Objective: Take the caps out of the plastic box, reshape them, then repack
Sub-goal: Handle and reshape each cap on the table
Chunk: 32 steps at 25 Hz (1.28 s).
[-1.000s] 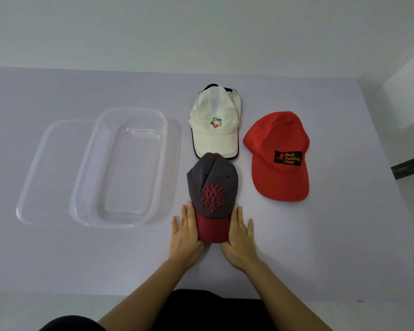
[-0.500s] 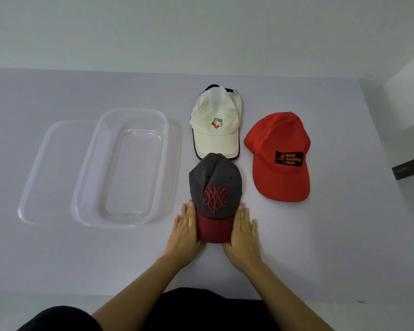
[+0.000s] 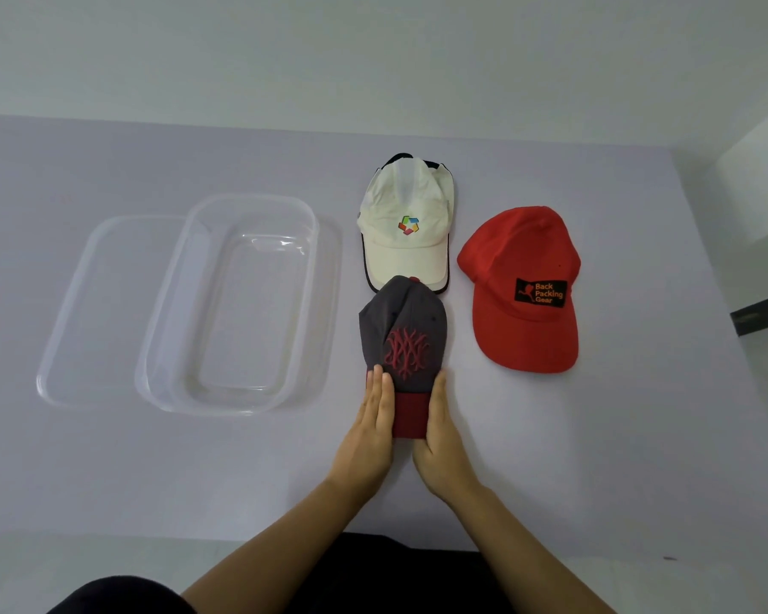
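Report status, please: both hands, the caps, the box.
Left hand and right hand press flat on brim sides of grey cap. White cap, red cap out on table. Clear plastic box empty; nothing in the way.

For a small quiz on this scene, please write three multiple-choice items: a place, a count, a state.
1. The red cap lies: A) right of the white cap; B) left of it; C) on top of it.
2. Caps on the table: A) two; B) three; C) four.
3. The left hand and right hand are: A) flat along the grey cap's brim; B) clenched; C) off the table.
Answers: 1 A, it sits on the white one's right; 2 B, white, red, grey; 3 A, straight fingers flank the brim.
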Available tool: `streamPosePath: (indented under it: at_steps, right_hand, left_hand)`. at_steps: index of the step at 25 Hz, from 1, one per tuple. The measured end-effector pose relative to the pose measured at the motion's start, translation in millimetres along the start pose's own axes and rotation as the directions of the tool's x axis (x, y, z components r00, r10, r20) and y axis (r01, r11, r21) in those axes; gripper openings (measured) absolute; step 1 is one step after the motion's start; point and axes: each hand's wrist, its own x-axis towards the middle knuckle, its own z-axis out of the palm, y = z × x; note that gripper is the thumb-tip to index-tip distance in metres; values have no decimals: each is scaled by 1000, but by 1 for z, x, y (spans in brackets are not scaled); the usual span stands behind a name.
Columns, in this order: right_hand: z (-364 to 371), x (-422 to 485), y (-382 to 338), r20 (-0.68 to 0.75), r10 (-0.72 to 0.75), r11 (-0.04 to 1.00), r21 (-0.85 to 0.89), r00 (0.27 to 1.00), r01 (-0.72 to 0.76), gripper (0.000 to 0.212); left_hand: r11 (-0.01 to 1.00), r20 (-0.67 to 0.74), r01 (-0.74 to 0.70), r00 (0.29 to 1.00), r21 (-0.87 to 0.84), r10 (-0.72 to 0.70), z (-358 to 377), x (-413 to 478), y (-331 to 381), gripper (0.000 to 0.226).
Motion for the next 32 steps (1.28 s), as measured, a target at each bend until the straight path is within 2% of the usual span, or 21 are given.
streamPosePath:
  at_steps: [2, 4, 6, 10, 12, 15, 19, 22, 24, 26, 28, 32]
  right_hand:
    - [-1, -1, -2, 43, 8, 998, 68, 999, -11, 74]
    - [-4, -2, -1, 59, 2, 998, 64, 998, -5, 72]
    - [-9, -2, 0, 44, -14, 999, -43, 999, 16, 73]
    - [-19, 4, -2, -75, -83, 939, -339, 994, 53, 74]
    - [-24, 8, 1, -104, -87, 928, -369, 991, 42, 72]
    - [-32, 9, -3, -68, -14, 943, -333, 998, -10, 72]
    - [-40, 10, -13, -176, -86, 882, -472, 981, -7, 77]
    - [-38, 11, -31, -85, -23, 928, -372, 996, -10, 84]
    - [-38, 14, -40, -22, -17, 929, -370, 1000, 8, 83]
    - [-41, 19, -45, -20, -13, 930, -367, 1000, 5, 82]
    - [-41, 23, -47, -15, 25, 958, -284, 1000, -29, 81]
    - [-34, 21, -50, -22, 112, 993, 48, 994, -110, 80]
  left_hand:
    - [998, -43, 30, 999, -51, -32, 4, -1, -1, 63]
    - [998, -55, 2, 998, -56, -5, 6, -3, -5, 64]
    - [998, -63, -30, 998, -63, 26, 3, -1, -6, 63]
    - [980, -55, 139, 987, -144, -148, -17, 10, -3, 67]
    - [980, -5, 169, 985, -108, -171, -24, 13, -5, 69]
    - [990, 28, 138, 990, -35, -137, -32, 18, -8, 74]
    - [990, 42, 135, 990, -43, -133, -44, 27, 4, 72]
    - [990, 81, 140, 987, 6, -140, -55, 31, 17, 75]
    - [989, 95, 148, 984, 29, -150, -59, 35, 21, 76]
    - [983, 122, 182, 976, 3, -181, -59, 38, 20, 74]
    - [971, 127, 224, 969, -80, -213, -55, 40, 23, 69]
    - [911, 61, 263, 964, -319, -257, -46, 37, 33, 63]
